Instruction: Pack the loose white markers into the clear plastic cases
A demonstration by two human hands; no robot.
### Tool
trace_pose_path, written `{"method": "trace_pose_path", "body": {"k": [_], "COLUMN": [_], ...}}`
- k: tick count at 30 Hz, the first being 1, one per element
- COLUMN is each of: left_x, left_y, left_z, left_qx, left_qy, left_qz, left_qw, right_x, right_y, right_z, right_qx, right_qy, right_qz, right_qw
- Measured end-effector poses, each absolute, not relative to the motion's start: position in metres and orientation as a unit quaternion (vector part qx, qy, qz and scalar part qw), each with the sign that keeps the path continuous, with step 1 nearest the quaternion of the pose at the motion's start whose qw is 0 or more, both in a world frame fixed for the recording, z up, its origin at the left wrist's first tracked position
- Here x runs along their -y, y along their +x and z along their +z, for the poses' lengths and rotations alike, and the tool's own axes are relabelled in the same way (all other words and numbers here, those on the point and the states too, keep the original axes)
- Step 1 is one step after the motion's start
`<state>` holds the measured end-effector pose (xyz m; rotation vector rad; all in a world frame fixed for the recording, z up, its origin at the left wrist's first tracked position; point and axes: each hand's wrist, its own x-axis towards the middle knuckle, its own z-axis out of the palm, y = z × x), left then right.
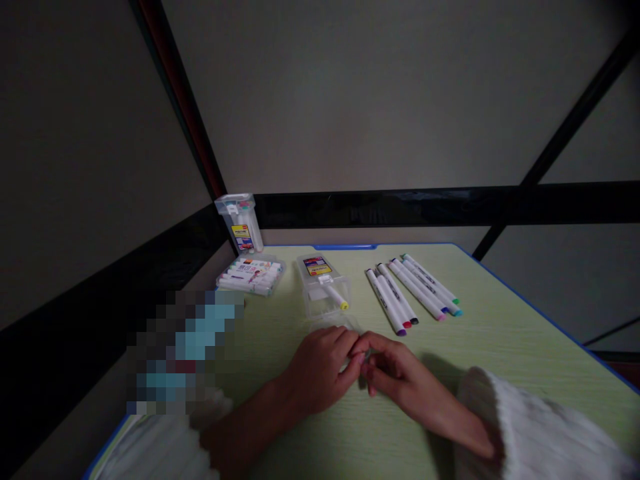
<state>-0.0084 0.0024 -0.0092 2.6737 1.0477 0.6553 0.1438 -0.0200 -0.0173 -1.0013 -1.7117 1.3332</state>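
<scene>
My left hand and my right hand meet fingertip to fingertip on the pale green table, both with fingers curled; whether they pinch anything is too dark to tell. Just beyond them lies an open clear plastic marker case with one white, yellow-tipped marker sticking out of it. Its clear lid lies by my left fingertips. To the right, several white markers with coloured caps lie side by side in a row.
A full clear case of markers lies flat at the back left. Another marker case stands upright behind it against the black rail. A blurred-out patch covers the table's left edge. Walls close in behind.
</scene>
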Motion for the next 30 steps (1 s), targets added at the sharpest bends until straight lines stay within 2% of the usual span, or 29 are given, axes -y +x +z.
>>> {"method": "trace_pose_path", "body": {"k": [30], "left_x": [-0.0027], "left_y": [-0.0086], "left_z": [-0.0124], "left_qx": [-0.353], "left_qy": [0.905], "left_qz": [0.217], "left_qw": [0.096], "right_x": [0.0221], "right_y": [0.1438], "right_z": [-0.0158], "right_qx": [0.674], "right_qy": [-0.400], "right_qz": [0.503], "right_qw": [0.363]}}
